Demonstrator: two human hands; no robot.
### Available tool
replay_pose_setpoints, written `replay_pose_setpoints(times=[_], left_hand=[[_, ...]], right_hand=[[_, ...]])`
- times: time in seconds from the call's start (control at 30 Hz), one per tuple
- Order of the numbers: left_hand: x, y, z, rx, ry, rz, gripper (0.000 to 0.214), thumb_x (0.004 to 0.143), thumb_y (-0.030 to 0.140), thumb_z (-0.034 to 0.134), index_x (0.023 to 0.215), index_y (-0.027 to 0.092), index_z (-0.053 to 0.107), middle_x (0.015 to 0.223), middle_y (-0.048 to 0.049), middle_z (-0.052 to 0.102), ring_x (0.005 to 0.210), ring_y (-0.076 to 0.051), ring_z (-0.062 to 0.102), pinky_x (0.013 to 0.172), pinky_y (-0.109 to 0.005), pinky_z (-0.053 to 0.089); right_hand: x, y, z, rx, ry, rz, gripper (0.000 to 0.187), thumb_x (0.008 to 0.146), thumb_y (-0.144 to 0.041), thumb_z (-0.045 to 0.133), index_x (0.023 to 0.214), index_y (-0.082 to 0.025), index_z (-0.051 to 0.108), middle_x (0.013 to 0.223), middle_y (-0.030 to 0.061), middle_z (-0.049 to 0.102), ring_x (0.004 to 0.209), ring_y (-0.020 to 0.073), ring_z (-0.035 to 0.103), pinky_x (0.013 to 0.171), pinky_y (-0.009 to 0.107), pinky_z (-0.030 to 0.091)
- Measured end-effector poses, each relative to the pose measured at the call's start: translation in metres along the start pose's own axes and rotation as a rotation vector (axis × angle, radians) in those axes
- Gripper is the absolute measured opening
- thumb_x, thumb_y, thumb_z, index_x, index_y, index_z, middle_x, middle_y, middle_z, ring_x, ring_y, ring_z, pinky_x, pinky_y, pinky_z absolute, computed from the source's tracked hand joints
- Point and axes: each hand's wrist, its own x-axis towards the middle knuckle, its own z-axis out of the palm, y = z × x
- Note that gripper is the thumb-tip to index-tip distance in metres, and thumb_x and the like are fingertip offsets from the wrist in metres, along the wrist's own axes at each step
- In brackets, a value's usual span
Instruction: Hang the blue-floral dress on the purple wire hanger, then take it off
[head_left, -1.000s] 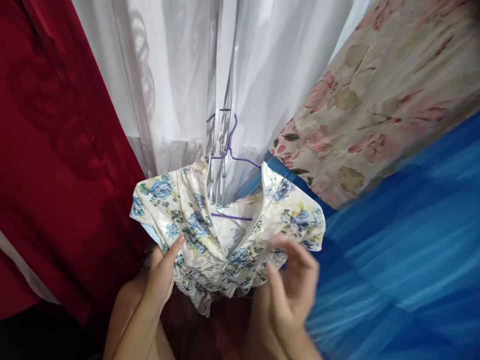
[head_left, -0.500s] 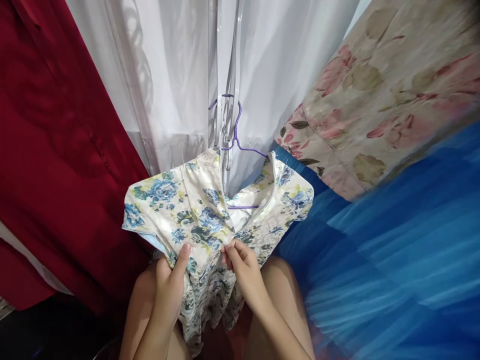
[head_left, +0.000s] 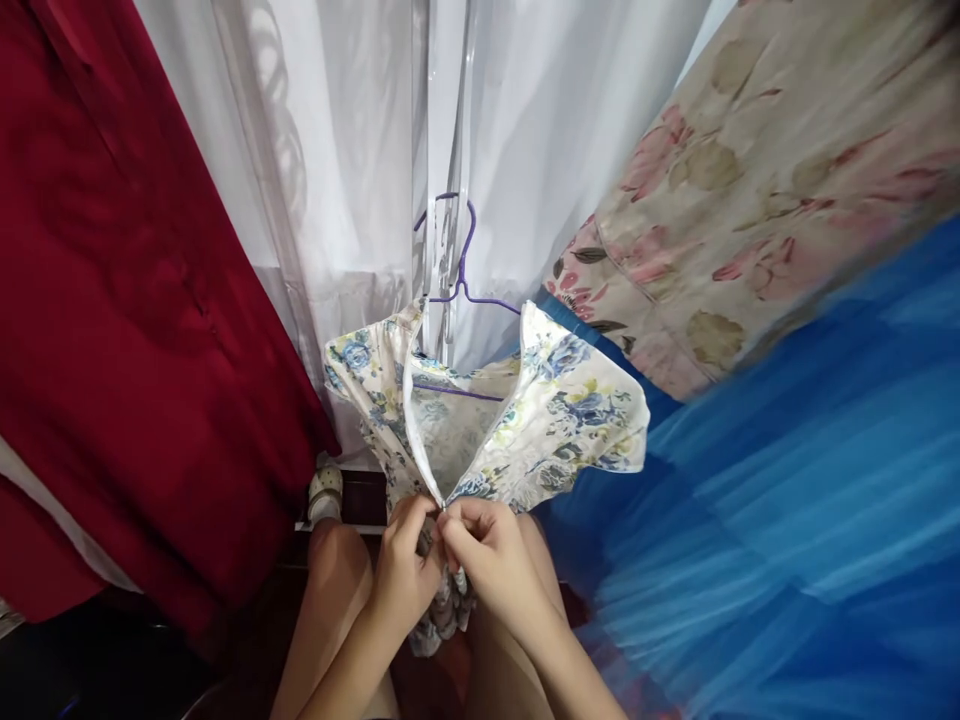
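A white dress [head_left: 562, 420] with blue and yellow flowers hangs on a purple hanger [head_left: 463, 262] in front of my knees. Its front gapes in a deep V with pale edges that look like zipper tape. At the bottom of that V, my left hand [head_left: 409, 555] pinches the dress fabric. Close against it, my right hand [head_left: 484, 545] is closed on the dress at the same spot. Whether a zipper pull lies between my fingertips is hidden. Below my hands, the lower part of the dress hangs bunched between my legs.
Behind the hanger hang white drapes [head_left: 352, 150] and clear straps [head_left: 465, 110]. Red cloth [head_left: 150, 300] falls on the left. To the right are a beige floral cloth [head_left: 720, 230] and blue tulle [head_left: 712, 510]. A light shoe [head_left: 326, 485] rests near my left knee.
My left hand has moved right, from the dress's side to beside my right hand. The dress's left half has folded inward, the neck opening is wider, and the shoe has come into view.
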Motion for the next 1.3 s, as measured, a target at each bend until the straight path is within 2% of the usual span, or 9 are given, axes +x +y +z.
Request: replay_pose_setpoints(times=[0.1, 0.4, 0.53, 0.7, 0.77, 0.9, 1.03, 1.17, 1.3], left_hand=[[-0.001, 0.002, 0.012, 0.042, 0.030, 0.008, 0.007, 0.091, 0.020, 0.050, 0.094, 0.024, 0.056, 0.090, -0.0083, 0.065, 0.088, -0.025, 0.065, 0.078, -0.035, 0.050], [0.005, 0.019, 0.013, 0.293, -0.233, 0.062, 0.012, 0.090, 0.012, 0.044, 0.084, 0.021, 0.049, 0.080, -0.0051, 0.061, 0.074, -0.021, 0.060, 0.064, -0.030, 0.041], [0.018, 0.016, 0.002, 0.172, -0.322, 0.030, 0.010, 0.091, 0.015, 0.050, 0.084, 0.021, 0.054, 0.079, -0.0036, 0.064, 0.074, -0.020, 0.062, 0.066, -0.030, 0.045], [0.082, 0.050, -0.051, -0.059, 0.156, 0.143, 0.027, 0.100, 0.029, 0.051, 0.125, 0.024, 0.058, 0.078, 0.0002, 0.063, 0.074, -0.015, 0.063, 0.074, -0.028, 0.049], [0.115, 0.073, -0.068, -0.036, 0.224, 0.284, 0.033, 0.101, 0.030, 0.048, 0.132, 0.024, 0.058, 0.081, -0.0010, 0.066, 0.072, -0.014, 0.062, 0.074, -0.028, 0.049], [0.154, 0.111, -0.079, 0.161, 0.171, 0.547, 0.017, 0.098, 0.029, 0.056, 0.095, 0.020, 0.070, 0.090, -0.0030, 0.071, 0.088, -0.018, 0.061, 0.084, -0.033, 0.047], [0.157, 0.125, -0.086, 0.079, 0.329, 0.489, 0.017, 0.098, 0.027, 0.055, 0.087, 0.020, 0.067, 0.076, -0.0008, 0.064, 0.076, -0.016, 0.060, 0.072, -0.029, 0.046], [0.172, 0.092, -0.128, -0.114, 0.669, 0.373, 0.020, 0.097, 0.031, 0.056, 0.084, 0.019, 0.065, 0.075, -0.0008, 0.061, 0.071, -0.013, 0.057, 0.067, -0.026, 0.045], [0.185, 0.010, -0.162, -0.305, 0.834, 0.117, 0.029, 0.095, 0.036, 0.055, 0.074, 0.016, 0.055, 0.070, 0.0017, 0.052, 0.065, -0.009, 0.046, 0.061, -0.023, 0.040]], right_hand=[[0.016, -0.018, -0.013, 0.060, 0.019, 0.026, 0.024, 0.081, -0.026, 0.054, 0.059, -0.018, 0.062, 0.043, -0.0040, 0.051, 0.041, 0.0094, 0.041, 0.047, 0.022, 0.029], [0.091, -0.138, -0.028, 0.202, 0.097, -0.236, 0.019, 0.075, -0.025, 0.057, 0.062, -0.014, 0.066, 0.041, -0.0058, 0.046, 0.038, 0.0054, 0.026, 0.039, 0.023, 0.016], [0.092, -0.141, -0.027, 0.109, 0.121, -0.336, 0.019, 0.078, -0.024, 0.056, 0.063, -0.015, 0.065, 0.045, -0.0037, 0.052, 0.041, 0.0068, 0.037, 0.042, 0.021, 0.023], [0.078, -0.123, -0.031, -0.051, 0.152, -0.414, 0.026, 0.082, -0.023, 0.051, 0.058, -0.017, 0.060, 0.042, -0.0062, 0.045, 0.042, 0.0074, 0.038, 0.045, 0.022, 0.028], [0.073, -0.123, -0.032, -0.093, 0.139, -0.446, 0.026, 0.081, -0.021, 0.050, 0.056, -0.018, 0.057, 0.042, -0.0073, 0.040, 0.041, 0.0071, 0.034, 0.044, 0.022, 0.025], [0.070, -0.123, -0.030, -0.150, 0.115, -0.505, 0.026, 0.084, -0.022, 0.051, 0.059, -0.018, 0.054, 0.047, -0.0075, 0.037, 0.044, 0.0073, 0.031, 0.044, 0.023, 0.023], [0.073, -0.095, -0.023, -0.260, 0.199, -0.604, 0.027, 0.087, -0.024, 0.053, 0.060, -0.019, 0.049, 0.053, -0.0061, 0.037, 0.050, 0.0087, 0.034, 0.049, 0.024, 0.026], [0.070, -0.059, -0.016, -0.304, 0.136, -0.548, 0.029, 0.085, -0.021, 0.053, 0.058, -0.020, 0.042, 0.053, -0.0059, 0.034, 0.050, 0.0087, 0.032, 0.050, 0.024, 0.025], [0.056, -0.038, -0.015, -0.285, 0.029, -0.479, 0.026, 0.082, -0.017, 0.054, 0.058, -0.019, 0.042, 0.054, -0.0061, 0.035, 0.051, 0.0082, 0.031, 0.049, 0.024, 0.023]])
